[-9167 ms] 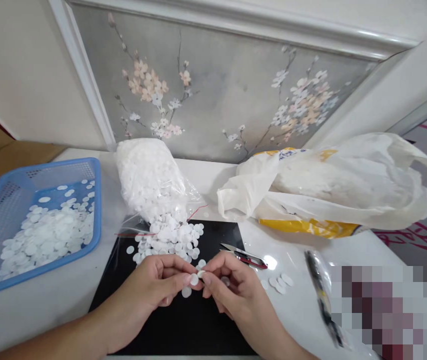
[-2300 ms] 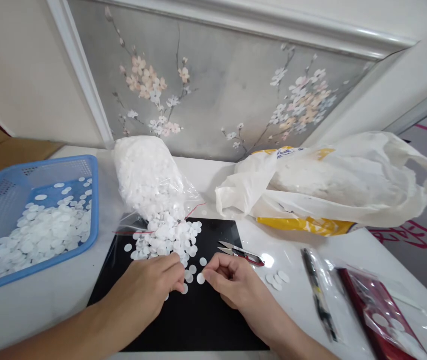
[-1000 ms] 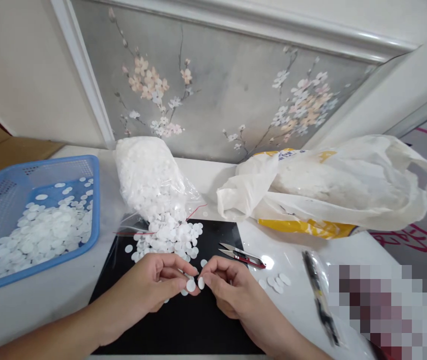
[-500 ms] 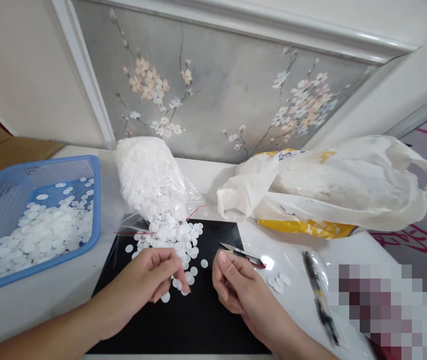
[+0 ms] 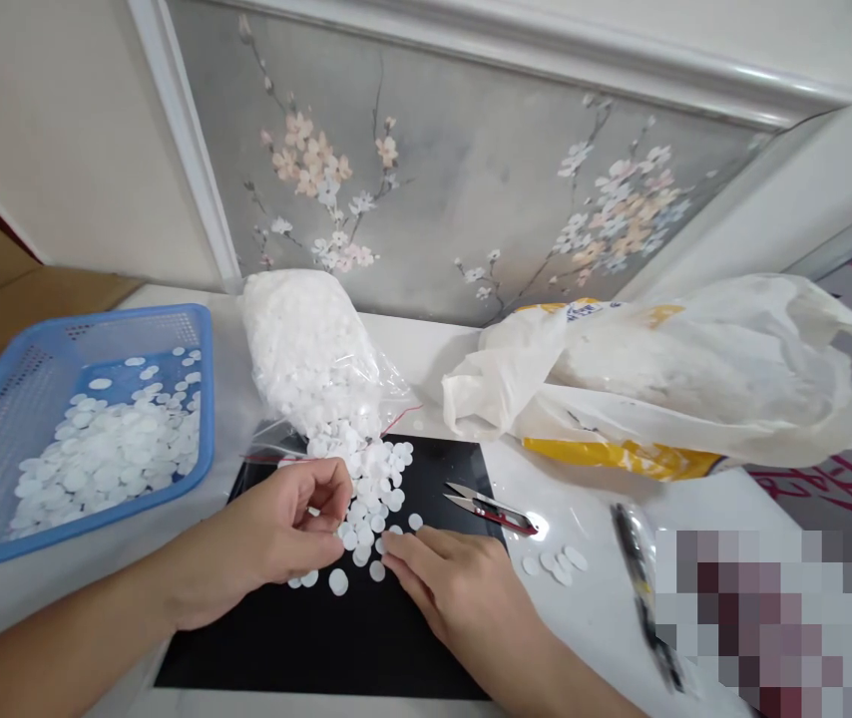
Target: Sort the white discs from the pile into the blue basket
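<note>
My left hand (image 5: 287,529) hovers over the black mat (image 5: 336,638), fingers curled and pinched on a small white disc at the edge of the loose pile of white discs (image 5: 373,489). My right hand (image 5: 448,588) lies flat on the mat with fingers stretched toward the pile, fingertips touching discs near its lower edge. The pile spills from a clear plastic bag of discs (image 5: 306,349) lying behind it.
A blue basket (image 5: 202,399) holding several white discs stands at the left. Small red-handled snips (image 5: 486,504) lie right of the pile, with three discs (image 5: 553,563) beyond. A large white plastic bag (image 5: 680,369) fills the back right; a dark pen-like packet (image 5: 639,588) lies near it.
The hands held a disc between them, then parted. My right hand has flattened and reached to the pile; my left hand has lifted to the pile's left edge. The camera has shifted slightly.
</note>
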{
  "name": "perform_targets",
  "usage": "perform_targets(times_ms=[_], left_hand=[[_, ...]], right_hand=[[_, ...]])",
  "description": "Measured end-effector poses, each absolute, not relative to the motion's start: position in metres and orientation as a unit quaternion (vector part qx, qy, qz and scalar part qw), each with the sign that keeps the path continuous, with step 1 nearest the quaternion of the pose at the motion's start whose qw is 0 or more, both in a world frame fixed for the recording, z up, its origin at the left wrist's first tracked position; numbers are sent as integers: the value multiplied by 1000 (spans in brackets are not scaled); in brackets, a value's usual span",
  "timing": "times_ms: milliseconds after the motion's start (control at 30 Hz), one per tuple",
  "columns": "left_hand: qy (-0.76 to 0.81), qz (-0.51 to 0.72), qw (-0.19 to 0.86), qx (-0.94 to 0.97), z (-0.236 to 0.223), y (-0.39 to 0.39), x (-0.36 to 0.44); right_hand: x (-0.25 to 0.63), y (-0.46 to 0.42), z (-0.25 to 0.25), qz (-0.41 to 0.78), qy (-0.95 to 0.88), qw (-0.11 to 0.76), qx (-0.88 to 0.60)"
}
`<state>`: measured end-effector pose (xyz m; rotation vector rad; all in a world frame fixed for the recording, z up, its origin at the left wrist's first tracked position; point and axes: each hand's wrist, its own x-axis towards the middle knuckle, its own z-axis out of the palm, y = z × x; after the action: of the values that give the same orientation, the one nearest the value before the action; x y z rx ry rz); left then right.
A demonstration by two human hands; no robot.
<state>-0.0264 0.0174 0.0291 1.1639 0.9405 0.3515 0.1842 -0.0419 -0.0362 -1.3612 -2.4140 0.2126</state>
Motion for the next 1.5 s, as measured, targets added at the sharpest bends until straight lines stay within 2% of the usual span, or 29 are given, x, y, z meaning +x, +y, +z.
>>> perform_targets(times_ms=[67, 133, 267, 333, 467, 567, 733, 967, 1200, 1267, 1433, 1500], left_hand=[[403, 144, 742, 516, 30, 19, -29], [381, 140, 769, 494, 30, 21, -31], [371, 125, 776, 495, 31, 24, -30], [398, 97, 718, 563, 30, 24, -30], [444, 25, 498, 745, 20, 17, -32], [449, -2, 398, 800, 11, 10, -34], [457, -65, 358, 812, 9, 10, -25], [476, -67, 370, 795, 18, 14, -15], [457, -13, 392, 798, 10, 11, -22], [460, 16, 442, 770, 11, 9, -22], [408, 81, 682, 602, 13, 7, -15], [405, 99, 728, 545, 11, 6, -12]], right_hand=[[184, -43, -36, 60, -859, 187, -474], [184, -43, -35, 96, -840, 218, -488], [186, -41, -26, 330, -682, 302, -579], [188, -40, -19, 455, -583, 331, -587], [193, -39, -15, 628, -449, 368, -518], [195, -39, -18, 678, -403, 358, -499], [195, -39, -21, 693, -388, 355, -493], [194, -40, -22, 673, -403, 353, -510], [192, -40, -20, 655, -429, 341, -521], [191, -40, -19, 664, -423, 336, -517], [190, -41, -18, 716, -376, 361, -465], [189, -41, -17, 724, -362, 370, -456]])
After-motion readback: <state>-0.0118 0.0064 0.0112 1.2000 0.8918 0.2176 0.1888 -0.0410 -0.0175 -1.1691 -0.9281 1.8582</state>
